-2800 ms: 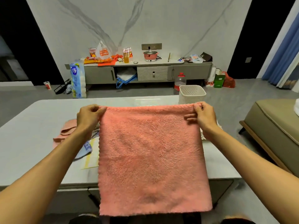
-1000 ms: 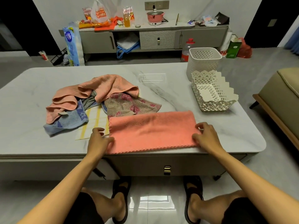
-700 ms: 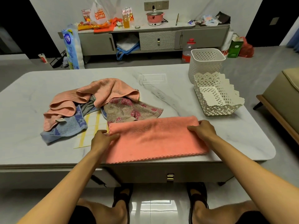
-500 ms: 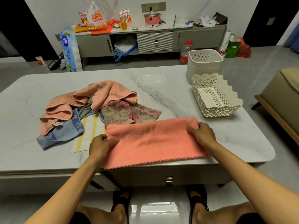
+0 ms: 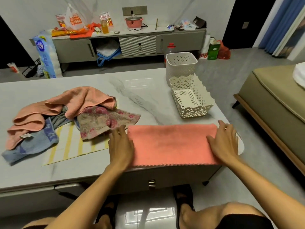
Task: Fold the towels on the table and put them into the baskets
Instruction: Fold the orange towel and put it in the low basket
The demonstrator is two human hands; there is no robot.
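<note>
A coral towel (image 5: 170, 144), folded in half into a long strip, lies flat along the front edge of the marble table (image 5: 148, 98). My left hand (image 5: 121, 144) rests palm down on its left end, fingers spread. My right hand (image 5: 222, 141) lies flat on its right end in the same way. Neither hand grips the cloth. Just behind the towel's right half stands a low lace-edged white basket (image 5: 194, 111) with nothing in it. A taller perforated white basket (image 5: 181, 63) stands behind that one. To the left is a loose pile: a pink towel (image 5: 66, 103), a floral towel (image 5: 102, 121), a blue towel (image 5: 33, 142) and a yellow-striped cloth (image 5: 71, 146).
An olive upholstered bench (image 5: 272, 100) stands close to the table's right side. A grey cabinet (image 5: 132, 43) cluttered with bags and a pink pot runs along the far wall. My feet in sandals are under the table's front edge.
The coral towel went from hanging unfolded to lying folded on the table, and has slid right, off the floral towel. My hands let go of its ends and now lie flat on them.
</note>
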